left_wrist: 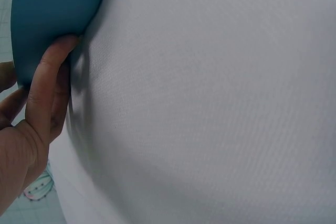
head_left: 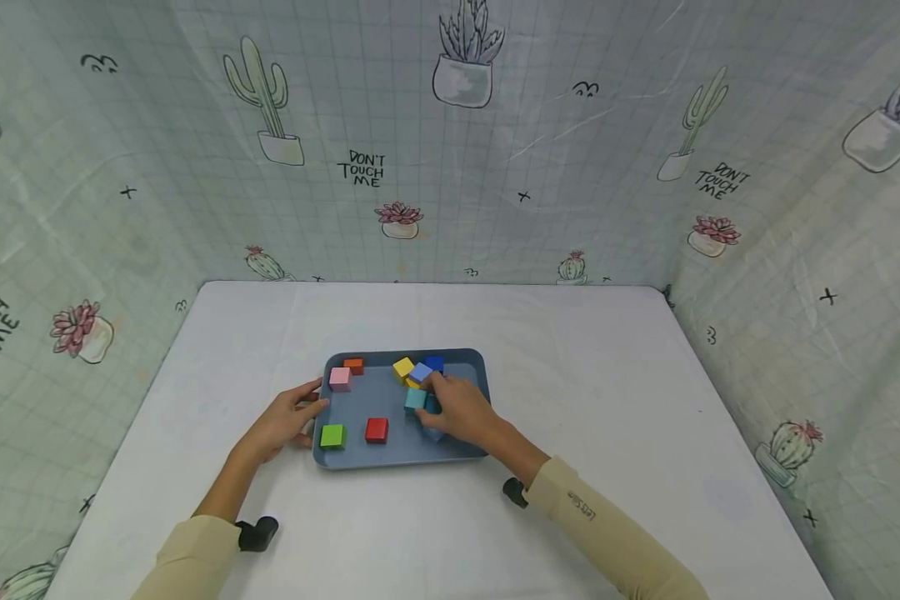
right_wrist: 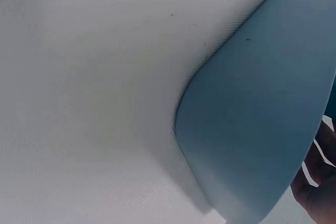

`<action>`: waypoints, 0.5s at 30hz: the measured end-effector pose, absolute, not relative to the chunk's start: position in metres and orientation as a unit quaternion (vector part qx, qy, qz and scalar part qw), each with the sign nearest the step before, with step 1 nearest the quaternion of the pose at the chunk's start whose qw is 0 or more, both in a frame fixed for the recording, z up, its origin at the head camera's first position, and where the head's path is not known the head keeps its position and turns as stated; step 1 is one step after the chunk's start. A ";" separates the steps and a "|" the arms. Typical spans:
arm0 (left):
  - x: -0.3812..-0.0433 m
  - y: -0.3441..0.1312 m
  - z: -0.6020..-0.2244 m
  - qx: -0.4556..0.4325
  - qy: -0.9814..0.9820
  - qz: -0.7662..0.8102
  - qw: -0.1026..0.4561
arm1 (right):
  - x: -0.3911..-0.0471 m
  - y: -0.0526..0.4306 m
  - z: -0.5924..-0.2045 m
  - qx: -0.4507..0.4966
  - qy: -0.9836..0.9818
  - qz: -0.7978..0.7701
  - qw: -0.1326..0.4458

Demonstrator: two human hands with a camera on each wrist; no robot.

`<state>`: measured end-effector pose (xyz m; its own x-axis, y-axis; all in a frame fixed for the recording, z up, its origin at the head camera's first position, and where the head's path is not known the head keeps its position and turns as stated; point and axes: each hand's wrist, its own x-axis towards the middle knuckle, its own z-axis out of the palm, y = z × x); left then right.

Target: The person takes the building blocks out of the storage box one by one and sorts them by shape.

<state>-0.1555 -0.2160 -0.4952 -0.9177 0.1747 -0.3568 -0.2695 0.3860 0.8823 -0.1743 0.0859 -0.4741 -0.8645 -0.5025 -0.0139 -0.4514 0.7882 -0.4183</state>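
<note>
A blue-grey tray (head_left: 397, 458) lies on the table with several coloured blocks in it. My left hand (head_left: 285, 421) holds its left rim; in the left wrist view, fingers (left_wrist: 44, 85) press the tray's outer wall (left_wrist: 58, 9). Over the tray's right half, my right hand (head_left: 461, 408) pinches a turquoise block (head_left: 415, 400) between thumb and fingers. Other blue blocks (head_left: 432, 406) are partly hidden under that hand. Just beyond are a yellow block (head_left: 402, 368), a periwinkle block (head_left: 420, 372) and a dark blue block (head_left: 435, 363), close together.
On the tray's left side are an orange block (head_left: 354, 366), a pink block (head_left: 341, 379), a green block (head_left: 333, 437) and a red block (head_left: 377, 430). The white table (head_left: 607, 375) meets a cactus-print cloth (head_left: 480, 183) behind and at both sides.
</note>
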 end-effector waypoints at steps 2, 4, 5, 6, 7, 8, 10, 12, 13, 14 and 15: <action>-0.155 -0.216 -0.495 -0.029 0.808 0.553 0.201 | -0.174 0.086 -0.474 -0.256 0.942 -0.209 0.059; -0.155 -0.216 -0.495 -0.034 0.807 0.554 0.201 | -0.174 0.087 -0.474 -0.262 0.939 -0.215 0.053; -0.155 -0.216 -0.495 -0.033 0.807 0.554 0.201 | -0.174 0.087 -0.474 -0.266 0.938 -0.217 0.050; -0.155 -0.216 -0.494 -0.032 0.807 0.554 0.201 | -0.174 0.087 -0.474 -0.268 0.937 -0.217 0.047; -0.155 -0.216 -0.494 -0.031 0.807 0.554 0.201 | -0.173 0.087 -0.474 -0.270 0.937 -0.219 0.045; -0.155 -0.216 -0.494 -0.031 0.807 0.554 0.200 | -0.173 0.087 -0.473 -0.272 0.936 -0.220 0.042; -0.155 -0.215 -0.494 -0.031 0.807 0.555 0.199 | -0.173 0.087 -0.473 -0.273 0.936 -0.220 0.040; -0.155 -0.215 -0.494 -0.030 0.806 0.556 0.200 | -0.173 0.088 -0.473 -0.274 0.936 -0.219 0.040; -0.155 -0.215 -0.494 -0.030 0.806 0.557 0.200 | -0.173 0.088 -0.473 -0.275 0.935 -0.221 0.040; -0.154 -0.215 -0.494 -0.030 0.805 0.557 0.200 | -0.173 0.088 -0.473 -0.276 0.934 -0.221 0.039; -0.154 -0.215 -0.494 -0.029 0.805 0.558 0.200 | -0.173 0.089 -0.474 -0.277 0.934 -0.223 0.039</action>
<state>-0.1541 -0.2154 -0.4944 -0.9179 0.1762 -0.3555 -0.2709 0.3763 0.8860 -0.1726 0.0887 -0.4736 -0.8435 -0.5348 0.0506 -0.5001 0.7472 -0.4378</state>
